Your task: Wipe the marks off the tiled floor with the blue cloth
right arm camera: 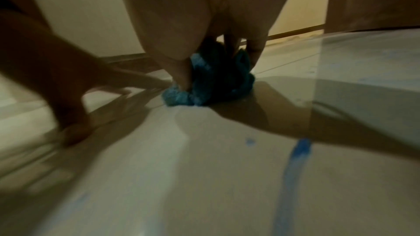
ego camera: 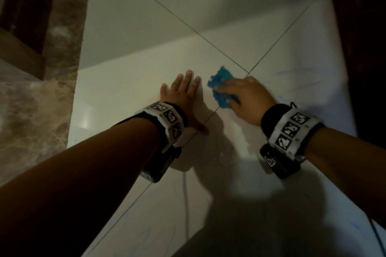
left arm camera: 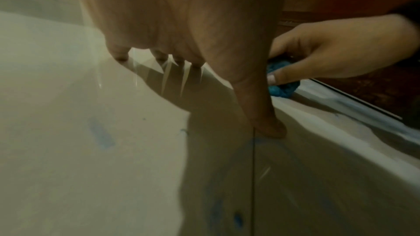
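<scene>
The left hand [ego camera: 181,91] is laid flat, fingers spread, on the tiled floor [ego camera: 129,81], holding nothing. Just to its right, the bunched blue cloth [ego camera: 220,87] is pressed to the tile under the right hand [ego camera: 248,97], fingers curled over it. Blue marks [right arm camera: 295,157] are seen near both wrists and further right; wiping is judged well short of finished.

Left hand [ego camera: 183,93] flat, fingers [ego camera: 189,77] spread; right hand [ego camera: 248,97] curled, gripping.
</scene>
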`<state>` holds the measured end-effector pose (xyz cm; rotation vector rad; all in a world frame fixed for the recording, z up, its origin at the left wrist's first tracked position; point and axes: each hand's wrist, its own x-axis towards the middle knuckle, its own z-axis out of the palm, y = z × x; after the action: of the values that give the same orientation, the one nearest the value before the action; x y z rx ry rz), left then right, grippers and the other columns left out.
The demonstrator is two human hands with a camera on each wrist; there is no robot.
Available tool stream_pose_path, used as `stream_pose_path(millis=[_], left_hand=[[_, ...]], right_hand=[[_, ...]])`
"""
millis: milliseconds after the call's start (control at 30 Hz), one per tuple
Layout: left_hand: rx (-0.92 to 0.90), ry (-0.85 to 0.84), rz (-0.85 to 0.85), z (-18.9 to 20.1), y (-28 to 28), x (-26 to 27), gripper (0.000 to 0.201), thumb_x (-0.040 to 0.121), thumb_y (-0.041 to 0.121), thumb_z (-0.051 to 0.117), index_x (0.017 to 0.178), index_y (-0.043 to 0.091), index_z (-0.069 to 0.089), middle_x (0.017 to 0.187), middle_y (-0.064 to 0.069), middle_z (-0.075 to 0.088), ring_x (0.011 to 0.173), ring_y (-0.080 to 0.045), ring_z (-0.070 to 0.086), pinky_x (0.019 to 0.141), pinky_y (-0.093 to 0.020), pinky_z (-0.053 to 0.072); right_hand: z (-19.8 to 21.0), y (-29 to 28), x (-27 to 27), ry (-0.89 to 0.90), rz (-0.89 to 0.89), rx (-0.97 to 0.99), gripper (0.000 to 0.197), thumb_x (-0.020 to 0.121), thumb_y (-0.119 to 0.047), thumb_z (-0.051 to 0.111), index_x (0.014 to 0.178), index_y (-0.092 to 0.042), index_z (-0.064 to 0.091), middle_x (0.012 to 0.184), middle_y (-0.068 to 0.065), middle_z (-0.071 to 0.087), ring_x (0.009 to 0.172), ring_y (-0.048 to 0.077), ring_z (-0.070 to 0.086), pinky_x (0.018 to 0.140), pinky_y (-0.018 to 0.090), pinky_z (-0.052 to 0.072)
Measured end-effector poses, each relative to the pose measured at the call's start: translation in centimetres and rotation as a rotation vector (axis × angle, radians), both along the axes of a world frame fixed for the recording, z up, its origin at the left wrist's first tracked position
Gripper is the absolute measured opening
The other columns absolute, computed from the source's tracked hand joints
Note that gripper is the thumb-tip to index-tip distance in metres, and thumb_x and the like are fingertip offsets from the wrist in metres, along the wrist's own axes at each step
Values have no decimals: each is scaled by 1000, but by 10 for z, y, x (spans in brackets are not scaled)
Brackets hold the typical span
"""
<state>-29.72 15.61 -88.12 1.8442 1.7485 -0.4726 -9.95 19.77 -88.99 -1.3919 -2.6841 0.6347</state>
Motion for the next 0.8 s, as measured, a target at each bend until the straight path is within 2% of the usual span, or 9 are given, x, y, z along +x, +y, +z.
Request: stream_pose_path(millis=[67, 133, 233, 433, 500, 600, 667, 733, 800], left_hand=[[5, -2, -5, 0, -1, 0, 143, 55, 75, 75, 150, 27, -20, 157, 3, -28, 147, -21, -16, 118, -52, 1], [2, -3, -4, 2, -2, 0, 142, 55, 74, 75, 150, 27, -20, 157, 4, -28, 147, -21, -16, 119, -52, 1], [-12, -2, 3, 4, -2, 0, 143, 54, 75, 74, 151, 27, -20, 157, 4, -28, 147, -21, -17, 119, -53, 1], [-11, 26, -5, 5, -2, 1, 142, 55, 76, 73, 150, 27, -19, 157, 3, -27, 147, -22, -15, 118, -52, 2], [-12, 33, -5, 6, -2, 3, 142, 55, 75, 74, 151, 26, -19, 158, 3, -27, 148, -21, -14, 119, -52, 3], [-12, 41, -5, 6, -2, 2, 142, 54, 76, 73, 150, 26, -20, 158, 3, -26, 148, -21, -14, 119, -53, 4], [-15, 46, -9, 6, -2, 2, 143, 54, 77, 72, 150, 26, -20, 157, 3, -27, 148, -21, -14, 119, -52, 4], [-12, 50, -13, 5, -2, 2, 143, 53, 77, 72, 150, 26, -20, 158, 3, -26, 148, -21, -13, 119, -52, 5], [-13, 56, -14, 5, -1, 3, 143, 53, 77, 73, 150, 25, -19, 158, 3, -26, 148, -22, -13, 119, -52, 6]], right_hand=[[1, 8, 7, 20, 37, -30, 39, 88, -9, 56, 125, -22, 59, 137, 4, 51, 118, 30, 50, 106, 26, 31], [4, 27, 24, 77, -178, -104, 39, 89, -5, 54, 125, -19, 59, 134, 7, 53, 119, 26, 51, 99, 14, 29], [7, 38, 44, 17, -418, -66, 39, 93, -9, 48, 130, -18, 53, 137, 12, 49, 120, 32, 48, 105, 25, 32], [3, -19, 21, -100, 7, -2, 41, 94, -11, 47, 132, -25, 51, 144, 2, 42, 111, 34, 45, 97, 30, 31], [5, -15, 29, -14, 42, -50, 39, 93, -9, 49, 129, -24, 55, 142, 3, 45, 112, 30, 48, 100, 26, 34], [4, 17, 54, 163, -318, -126, 37, 93, -6, 49, 128, -15, 56, 135, 10, 51, 118, 24, 50, 95, 12, 35], [4, 21, 62, 142, -462, -112, 37, 93, -7, 50, 129, -15, 55, 138, 10, 47, 123, 28, 47, 95, 7, 26], [6, 1, 51, 110, -340, -89, 38, 92, -2, 49, 128, -12, 57, 139, 10, 48, 121, 29, 48, 95, 3, 22], [3, -24, 37, 50, -81, -61, 38, 91, -4, 50, 126, -17, 58, 139, 8, 48, 116, 33, 50, 101, 17, 30]])
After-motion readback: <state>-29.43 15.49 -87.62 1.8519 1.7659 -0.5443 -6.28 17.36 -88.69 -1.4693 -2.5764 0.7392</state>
